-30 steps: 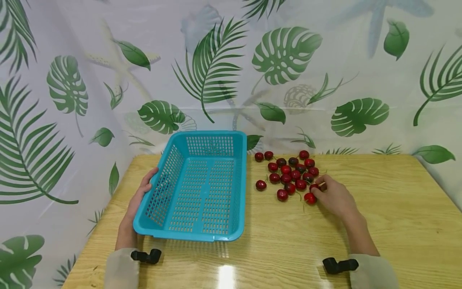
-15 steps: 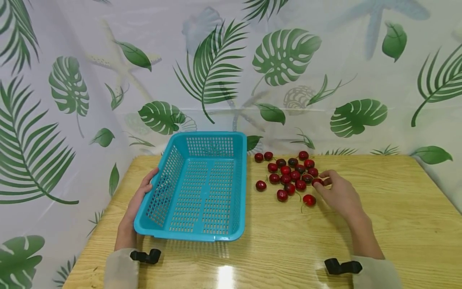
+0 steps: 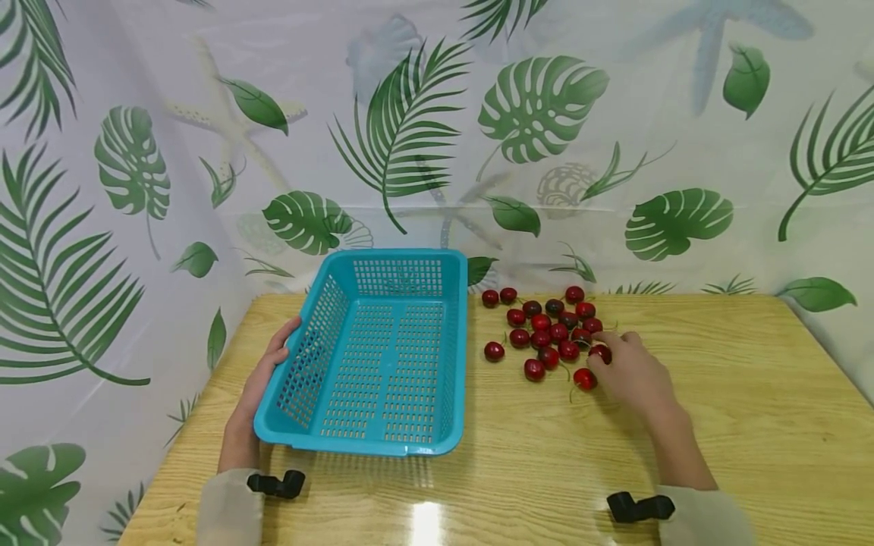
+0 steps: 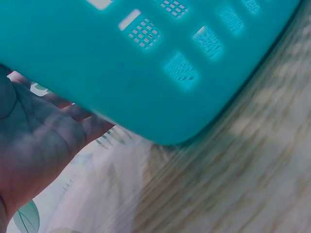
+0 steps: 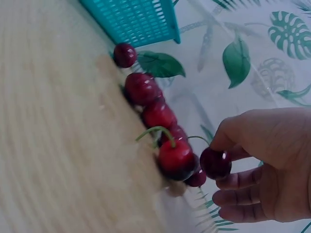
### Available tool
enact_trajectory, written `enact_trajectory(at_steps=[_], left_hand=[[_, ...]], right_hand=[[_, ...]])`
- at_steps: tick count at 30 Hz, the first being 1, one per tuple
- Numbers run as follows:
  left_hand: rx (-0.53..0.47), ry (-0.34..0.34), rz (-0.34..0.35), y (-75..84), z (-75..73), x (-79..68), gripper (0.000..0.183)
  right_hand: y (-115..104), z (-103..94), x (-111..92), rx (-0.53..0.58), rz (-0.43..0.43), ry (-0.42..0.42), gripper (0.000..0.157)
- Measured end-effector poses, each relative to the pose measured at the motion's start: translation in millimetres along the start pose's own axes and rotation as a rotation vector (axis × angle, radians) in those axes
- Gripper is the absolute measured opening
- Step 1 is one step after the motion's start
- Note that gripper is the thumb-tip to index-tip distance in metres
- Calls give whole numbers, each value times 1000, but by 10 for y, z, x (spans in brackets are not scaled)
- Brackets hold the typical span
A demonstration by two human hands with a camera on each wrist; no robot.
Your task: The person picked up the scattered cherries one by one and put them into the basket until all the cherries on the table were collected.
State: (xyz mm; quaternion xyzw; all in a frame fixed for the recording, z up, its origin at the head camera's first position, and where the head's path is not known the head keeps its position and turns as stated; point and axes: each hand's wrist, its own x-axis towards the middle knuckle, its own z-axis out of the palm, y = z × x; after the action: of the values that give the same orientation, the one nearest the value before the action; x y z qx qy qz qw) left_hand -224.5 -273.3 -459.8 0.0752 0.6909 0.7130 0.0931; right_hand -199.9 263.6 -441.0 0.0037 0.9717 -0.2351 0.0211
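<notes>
My left hand (image 3: 258, 377) lies along the left side of a blue-green plastic basket (image 3: 382, 449), its fingers fairly straight against the outer wall and fingertips right at the rim. In the left wrist view the palm (image 4: 36, 131) shows, and the basket's wall (image 4: 112, 92) hides the finger ends. Thumb and fingers of my right hand (image 3: 635, 377) pinch a dark red cherry (image 5: 215, 162) at the right edge of the cherry group. Close beside it lies a brighter red cherry (image 5: 176, 158) with a green stem. Several more cherries (image 3: 558, 331) cluster to the left.
The basket stands left of the cherries on a light wooden table (image 3: 519, 470), and its slotted floor (image 3: 388, 364) shows inside. A single cherry (image 3: 494, 351) lies near the basket's right side. A leaf-patterned cloth (image 3: 437, 136) hangs behind the table.
My right hand shifted up and right, then slightly back down, with its cherry, now a little apart from the bright cherry below. The left hand and the basket stay in place.
</notes>
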Motion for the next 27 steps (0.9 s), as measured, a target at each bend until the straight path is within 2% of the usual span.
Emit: enact_trajectory(at_steps=[2, 6, 13, 19, 23, 27], left_hand=[[-1, -1, -1, -4, -1, -2, 54], [4, -2, 4, -5, -3, -2, 53], [0, 6, 4, -1, 1, 17, 53], [-50, 17, 56, -43, 11, 121, 50], [-64, 24, 30, -40, 24, 119, 51], [-56, 38, 22, -30, 28, 114, 52]], right_hand=[[37, 49, 7, -44, 11, -12, 52], [122, 147, 27, -61, 34, -12, 48], [149, 207, 72, -89, 64, 29, 45], [118, 221, 122, -92, 40, 64, 39], [139, 252, 163, -98, 2, 103, 28], [151, 268, 185, -86, -14, 142, 26]])
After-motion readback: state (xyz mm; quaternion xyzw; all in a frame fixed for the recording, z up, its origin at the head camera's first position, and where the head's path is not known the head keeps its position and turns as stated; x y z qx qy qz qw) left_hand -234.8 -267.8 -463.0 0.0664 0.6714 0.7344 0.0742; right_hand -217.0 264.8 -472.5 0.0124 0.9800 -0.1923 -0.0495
